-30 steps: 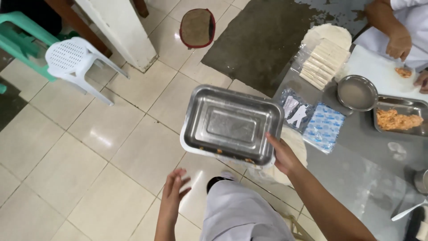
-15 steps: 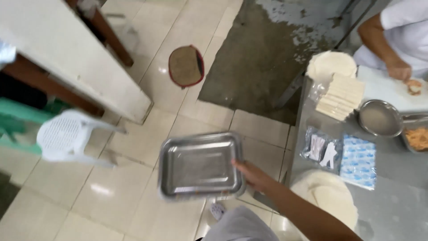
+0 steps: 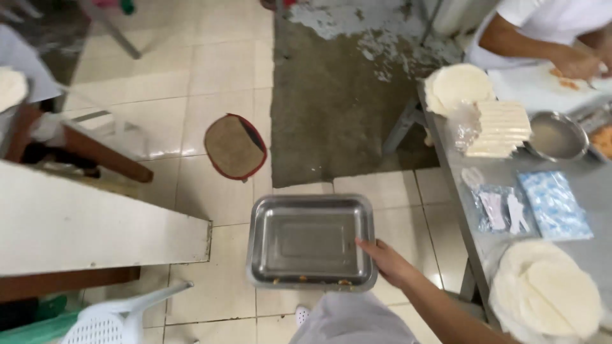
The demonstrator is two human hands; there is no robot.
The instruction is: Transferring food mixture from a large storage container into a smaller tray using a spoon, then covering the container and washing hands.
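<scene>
Right hand carries an empty steel tray out over the tiled floor.

The right hand [image 3: 390,262] grips the rectangular metal tray [image 3: 310,241] by its right rim, thumb pressed over the edge and fingers tucked underneath, holding it level in the air in front of the body. The tray is bare apart from a few crumbs along its near edge. The left hand is out of sight. Below and beyond the tray sits a round brown mat [image 3: 234,146] with a red border on the floor. To the right runs a steel table [image 3: 593,191] with stacks of round white wrappers [image 3: 547,292], a blue-patterned packet [image 3: 553,204], a block of pale strips [image 3: 498,128] and a metal bowl [image 3: 558,136]. At the far corner another person's hand [image 3: 575,63] works on a white board.
</scene>
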